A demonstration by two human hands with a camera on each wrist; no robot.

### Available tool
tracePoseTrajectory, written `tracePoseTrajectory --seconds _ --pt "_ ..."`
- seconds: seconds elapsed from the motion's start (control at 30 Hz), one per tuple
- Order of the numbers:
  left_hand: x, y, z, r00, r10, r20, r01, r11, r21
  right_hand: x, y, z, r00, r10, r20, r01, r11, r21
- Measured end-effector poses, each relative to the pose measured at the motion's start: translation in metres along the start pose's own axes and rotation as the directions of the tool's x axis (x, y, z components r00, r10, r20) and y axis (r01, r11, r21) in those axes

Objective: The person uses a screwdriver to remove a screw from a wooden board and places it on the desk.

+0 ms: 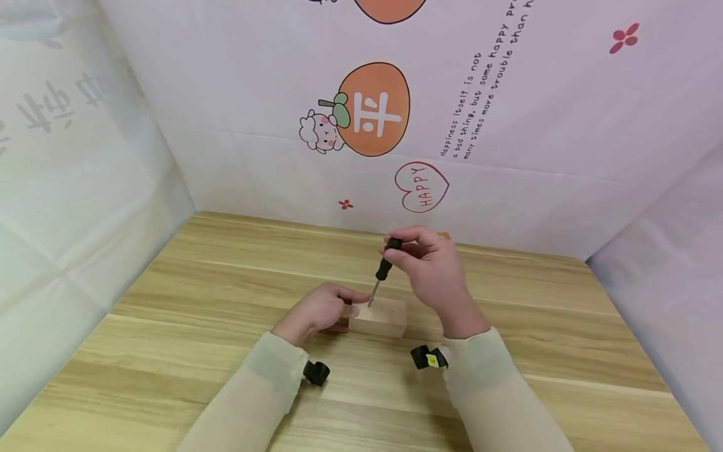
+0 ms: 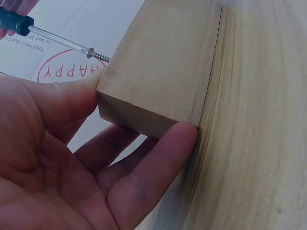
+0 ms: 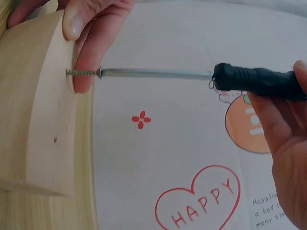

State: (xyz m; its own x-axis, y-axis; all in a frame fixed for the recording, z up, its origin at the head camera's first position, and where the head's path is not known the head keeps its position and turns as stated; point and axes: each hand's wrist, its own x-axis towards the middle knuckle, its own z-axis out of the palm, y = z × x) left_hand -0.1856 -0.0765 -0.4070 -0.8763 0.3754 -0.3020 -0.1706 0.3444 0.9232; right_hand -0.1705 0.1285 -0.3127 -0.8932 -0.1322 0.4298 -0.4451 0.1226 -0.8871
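Note:
My left hand (image 1: 321, 307) grips one end of a pale wooden block (image 1: 378, 323) on the table, thumb at the top edge and fingers along the end and sides. A threaded screw (image 3: 85, 73) stands in the block's top face near that end, much of its thread showing. In my right hand (image 1: 440, 273) is a black-handled screwdriver (image 1: 384, 269), held by the upper handle between thumb and fingers. Its metal shaft (image 3: 153, 73) runs down to the screw head, tip right at it, slightly tilted in the head view. Small dark holes (image 3: 55, 139) mark the same face farther along.
The wood-grain table (image 1: 214, 301) spreads around the block. Behind it rises a white printed backdrop (image 1: 254, 176), with more white cloth (image 1: 68, 207) at both sides. Each wrist wears a black camera mount, one at the left cuff (image 1: 317, 373), the other at the right (image 1: 420, 357).

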Motion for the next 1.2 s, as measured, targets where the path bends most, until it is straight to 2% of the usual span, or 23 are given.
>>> tracePoseTrajectory --seconds 0.07,0.17,0.27,0.43,0.57,0.73,0.8,0.83,0.9,1.0,1.07,1.2 --pt "0.0 0.0 0.0 1.0 0.001 0.001 -0.001 1.0 0.004 0.0 0.001 -0.002 1.0 0.001 0.004 -0.001 1.0 0.004" --pt "0.0 0.0 0.0 1.0 -0.004 0.001 0.004 1.0 0.007 -0.003 -0.002 0.001 1.0 -0.009 -0.027 0.006 0.994 -0.114" --pt "0.0 0.0 -0.001 1.0 0.001 0.003 -0.001 1.0 0.003 -0.005 -0.006 0.01 0.996 -0.063 -0.065 0.044 0.965 -0.26" --pt "-0.001 0.0 -0.001 1.0 0.003 0.004 -0.003 1.0 -0.014 -0.005 -0.011 0.021 0.983 -0.152 -0.106 0.102 0.922 -0.374" --pt "0.0 0.0 -0.001 1.0 -0.001 0.006 0.001 1.0 -0.019 -0.004 -0.009 0.02 0.982 -0.155 -0.104 0.109 0.929 -0.354" --pt "-0.001 0.0 0.0 1.0 -0.005 0.007 0.005 1.0 -0.019 -0.002 -0.005 0.009 0.997 -0.077 -0.019 0.072 0.981 -0.18" --pt "-0.001 0.0 0.0 1.0 -0.008 0.003 0.008 1.0 -0.015 -0.002 -0.004 0.005 0.999 -0.042 0.01 0.042 0.994 -0.106" --pt "-0.001 -0.001 0.0 1.0 -0.011 0.0 0.011 1.0 -0.014 -0.001 -0.004 0.004 1.0 -0.023 0.017 0.024 0.994 -0.104" --pt "-0.001 -0.001 -0.001 1.0 -0.012 -0.001 0.012 1.0 -0.012 -0.001 -0.005 0.004 0.999 -0.002 0.035 0.007 0.988 -0.151" --pt "-0.001 -0.001 -0.001 1.0 -0.008 -0.001 0.008 1.0 -0.011 -0.001 -0.009 0.009 0.999 -0.003 0.042 0.015 0.959 -0.284" --pt "-0.001 0.0 -0.001 1.0 -0.002 0.002 0.002 1.0 -0.014 0.0 -0.012 0.013 0.999 -0.02 0.029 0.029 0.934 -0.356" --pt "0.0 0.0 -0.001 1.0 0.003 0.006 -0.003 1.0 -0.016 0.0 -0.013 0.017 0.997 -0.053 -0.051 0.029 0.918 -0.396"
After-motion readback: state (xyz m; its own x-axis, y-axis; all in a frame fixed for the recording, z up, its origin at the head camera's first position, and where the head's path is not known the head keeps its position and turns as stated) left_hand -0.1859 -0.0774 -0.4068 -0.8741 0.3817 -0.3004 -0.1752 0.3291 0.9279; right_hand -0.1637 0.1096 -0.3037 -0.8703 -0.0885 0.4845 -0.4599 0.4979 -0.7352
